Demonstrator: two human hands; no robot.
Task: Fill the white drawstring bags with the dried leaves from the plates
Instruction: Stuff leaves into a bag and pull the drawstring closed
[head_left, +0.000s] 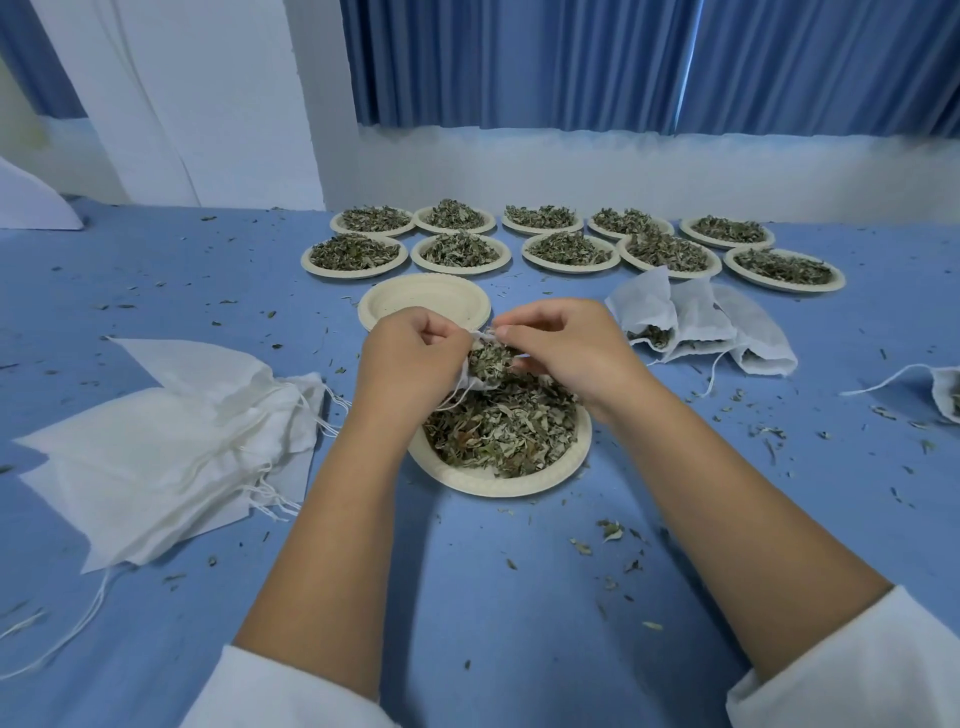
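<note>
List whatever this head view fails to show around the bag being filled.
1. white drawstring bag: head view, mostly behind the left hand and right hand; fill level unclear.
2. bag at the right edge: head view, cut off by the frame.
3. pile of empty bags: head view, overlapping layers hide the count.
4. empty plate: head view, near rim behind the left hand.

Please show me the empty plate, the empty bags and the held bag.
empty plate (415, 300): head view, bare middle.
empty bags (156, 447): head view, top cloth.
held bag (470, 382): head view, lower white cloth.
</note>
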